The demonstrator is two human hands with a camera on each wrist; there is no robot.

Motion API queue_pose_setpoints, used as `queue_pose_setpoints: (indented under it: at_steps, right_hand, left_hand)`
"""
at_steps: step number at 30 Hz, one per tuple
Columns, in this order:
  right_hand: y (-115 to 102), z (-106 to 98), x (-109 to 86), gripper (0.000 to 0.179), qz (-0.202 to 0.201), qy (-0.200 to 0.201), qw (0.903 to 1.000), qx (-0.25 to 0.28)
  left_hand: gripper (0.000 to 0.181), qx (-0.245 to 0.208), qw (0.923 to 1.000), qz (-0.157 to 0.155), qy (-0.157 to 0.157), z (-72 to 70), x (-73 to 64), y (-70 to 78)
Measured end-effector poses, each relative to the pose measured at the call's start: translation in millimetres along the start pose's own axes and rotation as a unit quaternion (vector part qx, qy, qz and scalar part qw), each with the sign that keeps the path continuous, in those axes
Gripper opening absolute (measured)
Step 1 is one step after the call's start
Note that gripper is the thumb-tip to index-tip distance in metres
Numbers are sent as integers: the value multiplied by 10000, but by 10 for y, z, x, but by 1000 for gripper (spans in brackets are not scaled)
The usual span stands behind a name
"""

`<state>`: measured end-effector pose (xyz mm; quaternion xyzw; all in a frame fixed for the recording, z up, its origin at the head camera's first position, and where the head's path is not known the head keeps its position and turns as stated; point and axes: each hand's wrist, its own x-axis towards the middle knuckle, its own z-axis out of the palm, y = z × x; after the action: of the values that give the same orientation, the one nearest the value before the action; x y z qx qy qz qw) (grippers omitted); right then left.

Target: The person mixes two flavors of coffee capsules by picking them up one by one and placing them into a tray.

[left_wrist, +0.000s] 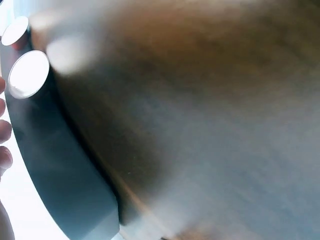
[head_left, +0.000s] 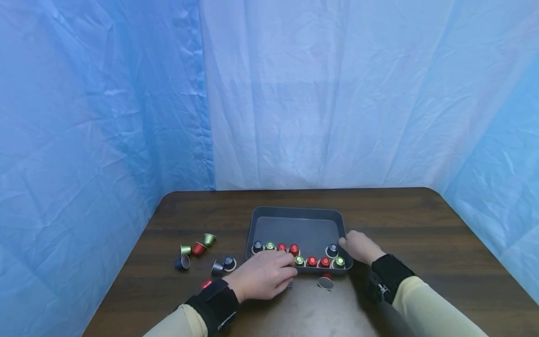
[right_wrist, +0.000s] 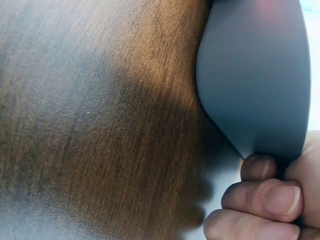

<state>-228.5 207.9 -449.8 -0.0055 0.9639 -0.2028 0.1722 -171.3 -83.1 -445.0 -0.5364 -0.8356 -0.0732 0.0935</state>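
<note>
My left hand (head_left: 267,274) reaches over the front edge of a dark grey baking tray (head_left: 300,224). Its fingertips are among coffee capsules there, and the hand hides part of the front row; I cannot tell whether they pinch one. In the left wrist view, several fingertips (left_wrist: 4,130) show past the tray wall (left_wrist: 55,165). At the tray's right side, my right hand (head_left: 361,246) grips the rim, its fingers (right_wrist: 262,200) curled against the tray corner. Inside stand red capsules (head_left: 311,261), green capsules (head_left: 339,262) and dark capsules (head_left: 332,250), in two rows near the front.
A red capsule (head_left: 326,282) lies on the wooden table (head_left: 400,224) before the tray. Left of the tray are loose capsules: green (head_left: 209,239), red (head_left: 198,248) and dark (head_left: 182,262). A dark capsule (head_left: 229,264) stands near the left wrist. Blue sheets (head_left: 337,93) surround the table.
</note>
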Motion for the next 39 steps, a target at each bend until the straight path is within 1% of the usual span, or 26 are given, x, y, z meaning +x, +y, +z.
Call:
queue_pose_setpoints:
  at_steps: [4, 9, 15, 21, 25, 31, 36, 39]
  right_hand:
    - [6, 4, 5, 29, -86, 56, 9999, -28]
    - [14, 11, 11, 29, -111, 64, 9999, -27]
    - [25, 28, 13, 29, 107, -34, 9999, 64]
    - [13, 22, 2, 30, 30, -4, 10000, 41]
    - [4, 15, 0, 31, 68, -1, 10000, 32]
    - [10, 17, 12, 31, 69, 7, 10000, 32]
    - [16, 16, 10, 32, 25, 5, 10000, 32]
    - [16, 16, 7, 32, 25, -4, 10000, 34]
  left_hand:
    - [19, 111, 9995, 278, -18, 44, -13, 24]
    - [15, 374, 9969, 667, -168, 70, -20, 46]
    - [23, 527, 9935, 917, -429, 57, -26, 65]
    - [21, 508, 9930, 965, -457, 63, -22, 86]
    - [19, 524, 9927, 979, -476, 64, -14, 99]
    - [14, 437, 9938, 965, -351, 68, 3, 128]
    - [11, 451, 9936, 932, -458, 72, 10, 132]
    - [11, 278, 9943, 890, -509, 72, 17, 139]
